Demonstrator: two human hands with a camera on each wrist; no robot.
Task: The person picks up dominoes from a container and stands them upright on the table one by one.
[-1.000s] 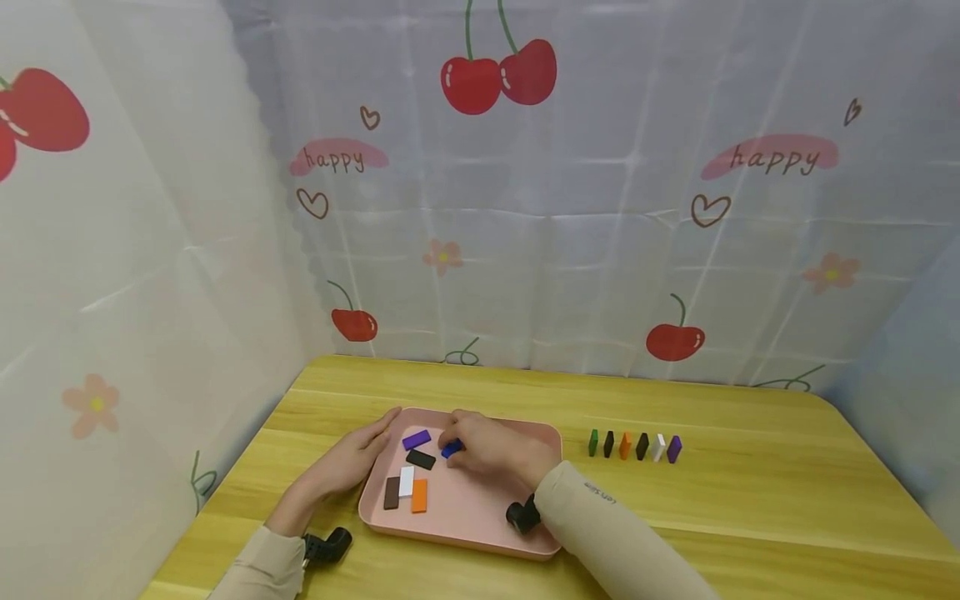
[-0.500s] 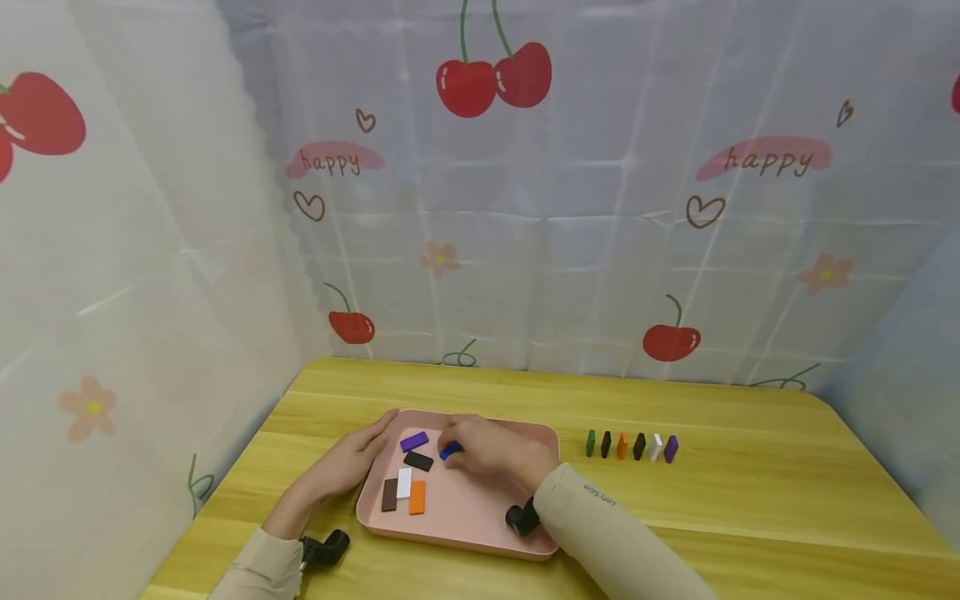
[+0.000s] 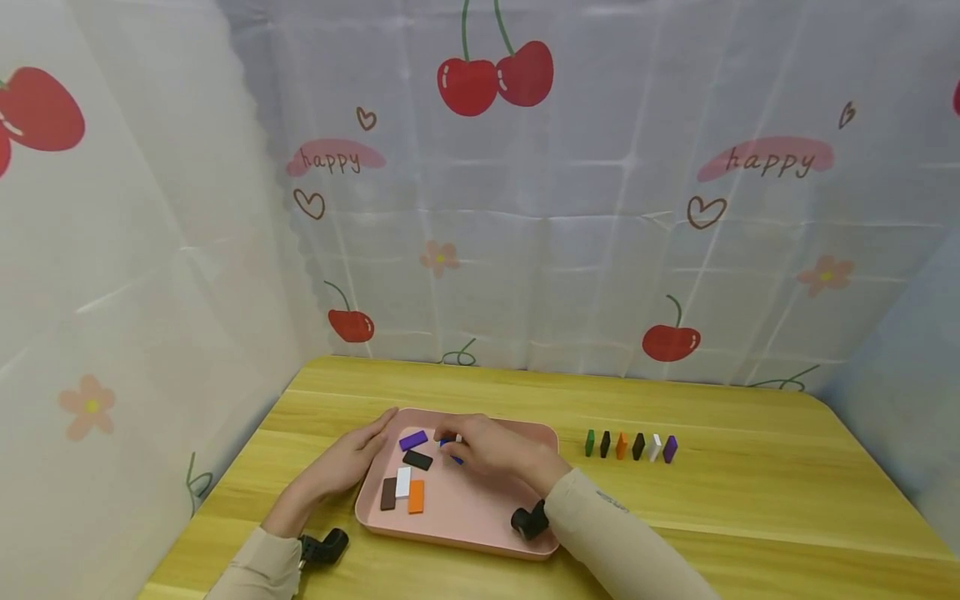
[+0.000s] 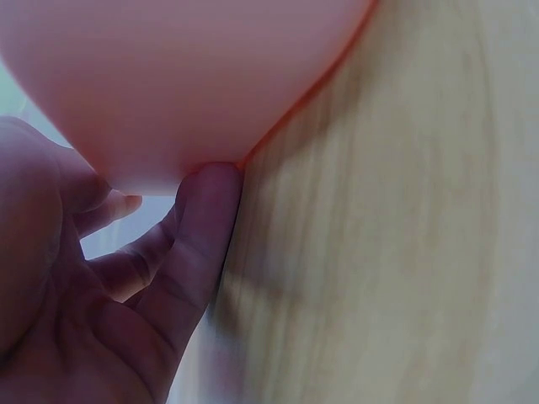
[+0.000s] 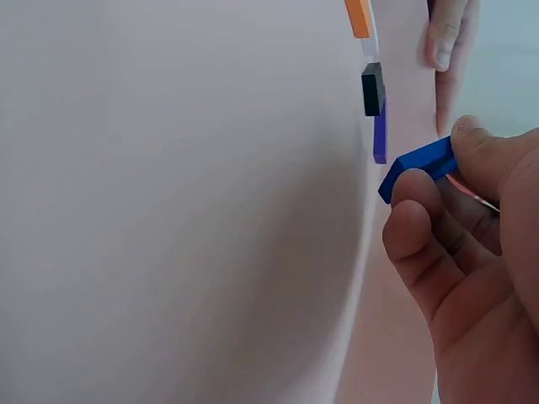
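A blue domino (image 5: pixel 424 158) is pinched between the thumb and fingers of my right hand (image 3: pixel 487 446), over the back part of the pink tray (image 3: pixel 468 512). In the head view my fingers hide part of it. My left hand (image 3: pixel 347 458) holds the tray at its left rim; in the left wrist view its fingertips (image 4: pixel 215 181) press the outer wall. Inside the tray lie a purple domino (image 3: pixel 413 441), a black domino (image 3: pixel 417 460), a brown domino (image 3: pixel 387 493), a white domino (image 3: pixel 403 482) and an orange domino (image 3: pixel 416 497).
Right of the tray, several dominoes stand upright in a spaced row on the wooden table (image 3: pixel 750 500): green (image 3: pixel 590 443), black, orange (image 3: pixel 622 446), black, white and purple (image 3: pixel 671 449). A cherry-patterned curtain (image 3: pixel 525 275) rises behind the table and along its left side.
My right hand has shifted slightly, and the blue domino is turned in its fingers, its near end now pointing down to the right. My left hand stays at the tray's rim.
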